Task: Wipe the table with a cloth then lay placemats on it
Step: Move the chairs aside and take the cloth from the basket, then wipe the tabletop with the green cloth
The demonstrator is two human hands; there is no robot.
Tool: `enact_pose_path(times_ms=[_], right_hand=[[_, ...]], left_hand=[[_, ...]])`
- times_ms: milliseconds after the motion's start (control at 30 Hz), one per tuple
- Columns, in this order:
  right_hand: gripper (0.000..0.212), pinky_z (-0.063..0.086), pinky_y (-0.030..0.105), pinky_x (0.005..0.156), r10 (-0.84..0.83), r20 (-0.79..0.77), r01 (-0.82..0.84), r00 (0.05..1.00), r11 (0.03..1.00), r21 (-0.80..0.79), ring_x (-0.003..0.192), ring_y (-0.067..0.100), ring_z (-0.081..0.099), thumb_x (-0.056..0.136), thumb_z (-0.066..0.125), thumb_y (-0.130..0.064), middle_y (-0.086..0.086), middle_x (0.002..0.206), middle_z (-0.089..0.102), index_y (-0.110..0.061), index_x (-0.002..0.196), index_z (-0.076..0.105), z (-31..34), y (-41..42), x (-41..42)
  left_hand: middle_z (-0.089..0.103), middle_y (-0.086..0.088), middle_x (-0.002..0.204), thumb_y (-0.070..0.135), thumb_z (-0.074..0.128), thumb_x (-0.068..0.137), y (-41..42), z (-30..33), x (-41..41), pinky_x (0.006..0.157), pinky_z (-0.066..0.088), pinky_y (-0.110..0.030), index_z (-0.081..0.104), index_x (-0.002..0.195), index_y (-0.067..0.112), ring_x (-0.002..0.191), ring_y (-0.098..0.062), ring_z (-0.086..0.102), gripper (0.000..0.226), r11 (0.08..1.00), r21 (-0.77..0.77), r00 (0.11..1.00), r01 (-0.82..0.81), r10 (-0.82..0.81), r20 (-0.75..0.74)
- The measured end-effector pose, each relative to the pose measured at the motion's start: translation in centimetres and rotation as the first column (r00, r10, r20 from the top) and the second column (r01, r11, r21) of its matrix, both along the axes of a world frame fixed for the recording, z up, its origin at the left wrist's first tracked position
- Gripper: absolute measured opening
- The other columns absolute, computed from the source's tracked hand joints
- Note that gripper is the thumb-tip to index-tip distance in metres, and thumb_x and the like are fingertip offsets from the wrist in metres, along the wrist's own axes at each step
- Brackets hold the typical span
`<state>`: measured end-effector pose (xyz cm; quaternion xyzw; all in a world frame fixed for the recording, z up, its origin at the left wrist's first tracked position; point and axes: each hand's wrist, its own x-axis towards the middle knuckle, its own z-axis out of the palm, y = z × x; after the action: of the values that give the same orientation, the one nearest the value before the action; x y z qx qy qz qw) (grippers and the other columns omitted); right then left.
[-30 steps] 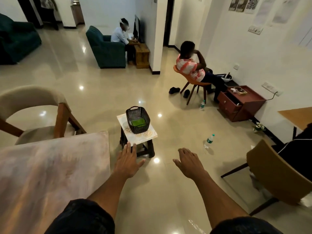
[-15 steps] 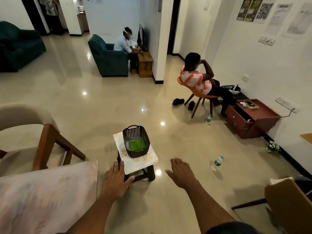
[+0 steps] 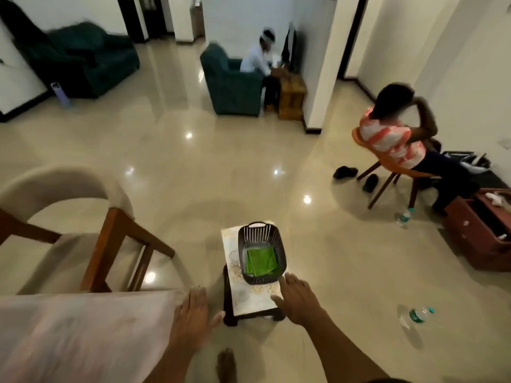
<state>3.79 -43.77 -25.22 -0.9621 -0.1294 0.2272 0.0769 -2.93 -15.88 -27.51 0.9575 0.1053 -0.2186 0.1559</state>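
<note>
A folded green cloth (image 3: 260, 261) lies inside a dark slatted basket (image 3: 279, 246). The basket stands on patterned placemats (image 3: 254, 297) stacked on a small dark stool (image 3: 229, 313). The pinkish marbled table (image 3: 83, 335) fills the lower left. My right hand (image 3: 297, 298) hovers over the near right corner of the stool, fingers spread, close to the basket's near rim, holding nothing. My left hand (image 3: 192, 317) is open at the table's right corner, to the left of the stool.
A beige chair with wooden legs (image 3: 91, 230) stands beyond the table on the left. Water bottles lie on the floor (image 3: 416, 316) (image 3: 404, 217). A person on an orange chair (image 3: 392, 142) and a red cabinet (image 3: 481, 230) are at right; another person sits by a green armchair (image 3: 229, 81).
I have come closer to the stool. My right hand has reached forward over the stool's corner near the basket, and my left hand now sits by the table's corner.
</note>
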Motion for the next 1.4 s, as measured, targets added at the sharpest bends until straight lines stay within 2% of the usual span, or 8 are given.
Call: enact_pose_path(times_ms=[67, 500, 633, 833, 933, 1100, 1233, 1400], right_hand=[[0.066, 0.025, 0.043, 0.126, 0.012, -0.026, -0.012, 1.000, 1.000, -0.003, 0.161, 0.032, 0.028, 0.115, 0.035, -0.050, 0.019, 0.172, 0.031, -0.005, 0.163, 0.030, -0.7, 0.7, 2.9], [0.059, 0.038, 0.047, 0.118, 0.048, -0.101, -0.056, 0.994, 0.996, -0.073, 0.150, 0.034, 0.042, 0.112, 0.047, -0.043, 0.020, 0.163, 0.042, -0.005, 0.156, 0.038, -13.0, 0.9, 17.5], [0.058, 0.042, 0.047, 0.111, 0.093, -0.157, -0.099, 0.983, 0.995, -0.032, 0.139, 0.039, 0.051, 0.109, 0.057, -0.033, 0.024, 0.154, 0.049, 0.001, 0.153, 0.039, -20.9, 2.7, 22.8], [0.055, 0.049, 0.051, 0.102, 0.132, -0.140, -0.135, 0.981, 0.991, -0.012, 0.125, 0.043, 0.060, 0.102, 0.066, -0.011, 0.028, 0.144, 0.056, 0.007, 0.148, 0.041, -31.0, 2.8, 29.5], [0.070, 0.048, 0.051, 0.112, 0.138, -0.105, -0.141, 0.985, 0.990, -0.026, 0.137, 0.045, 0.053, 0.099, 0.065, -0.001, 0.032, 0.160, 0.040, 0.008, 0.159, 0.030, -34.6, 3.0, 32.1], [0.092, 0.041, 0.056, 0.123, 0.217, -0.134, -0.232, 0.967, 0.967, -0.103, 0.159, 0.046, 0.026, 0.100, 0.071, -0.013, 0.032, 0.172, 0.020, 0.006, 0.167, 0.010, -38.0, 3.6, 34.3], [0.078, 0.034, 0.054, 0.122, 0.245, -0.052, -0.250, 0.968, 0.949, -0.189, 0.151, 0.044, 0.037, 0.100, 0.068, -0.018, 0.030, 0.165, 0.034, 0.004, 0.163, 0.026, -37.5, 3.9, 33.5], [0.043, 0.045, 0.053, 0.109, 0.195, 0.029, -0.193, 0.980, 0.980, -0.052, 0.134, 0.041, 0.049, 0.094, 0.069, -0.008, 0.021, 0.146, 0.052, -0.004, 0.137, 0.062, -30.6, 2.0, 30.8]], left_hand=[[0.000, -0.016, 0.178, 0.072, 0.037, 0.103, 1.0, -0.7, 3.3, 0.133, 0.012, -0.049, 0.002, 0.171, 0.014, 0.165, -0.031, 0.003, 0.096, 1.000, -0.013, 1.000, -0.014, 0.014, 0.004], [0.007, -0.012, 0.178, 0.054, 0.046, 0.109, -3.1, -10.0, 21.4, 0.127, 0.021, -0.048, 0.007, 0.171, 0.016, 0.161, -0.033, 0.024, 0.083, 0.973, -0.137, 0.976, 0.187, -0.199, -0.086], [0.037, -0.022, 0.165, 0.038, 0.055, 0.108, -4.2, -18.3, 26.4, 0.111, 0.045, -0.051, 0.016, 0.168, 0.009, 0.141, -0.042, 0.051, 0.078, 0.953, -0.196, 0.960, 0.231, -0.256, -0.111], [0.061, -0.020, 0.141, 0.021, 0.063, 0.105, -7.5, -26.4, 35.3, 0.101, 0.048, -0.045, 0.046, 0.150, 0.007, 0.128, -0.038, 0.059, 0.050, 0.953, -0.211, 0.972, 0.218, -0.231, -0.038], [0.059, -0.019, 0.137, 0.003, 0.062, 0.100, -9.8, -30.7, 37.9, 0.104, 0.046, -0.038, 0.046, 0.148, 0.004, 0.126, -0.034, 0.058, 0.050, 0.968, -0.185, 0.980, 0.168, -0.185, -0.079], [0.039, -0.026, 0.157, -0.002, 0.066, 0.092, -12.0, -35.0, 39.0, 0.119, 0.042, -0.055, 0.032, 0.157, -0.003, 0.146, -0.043, 0.040, 0.073, 0.982, -0.070, 0.968, 0.176, -0.186, -0.169], [0.048, -0.023, 0.151, 0.002, 0.066, 0.094, -13.0, -34.0, 38.3, 0.120, 0.038, -0.056, 0.052, 0.144, 0.005, 0.145, -0.039, 0.043, 0.052, 0.985, 0.017, 0.976, 0.169, -0.165, -0.141], [0.061, -0.014, 0.126, 0.002, 0.065, 0.090, -12.7, -27.1, 34.5, 0.109, 0.049, -0.046, 0.067, 0.107, 0.009, 0.117, -0.031, 0.060, 0.019, 0.987, -0.157, 0.996, -0.027, 0.014, -0.084]])
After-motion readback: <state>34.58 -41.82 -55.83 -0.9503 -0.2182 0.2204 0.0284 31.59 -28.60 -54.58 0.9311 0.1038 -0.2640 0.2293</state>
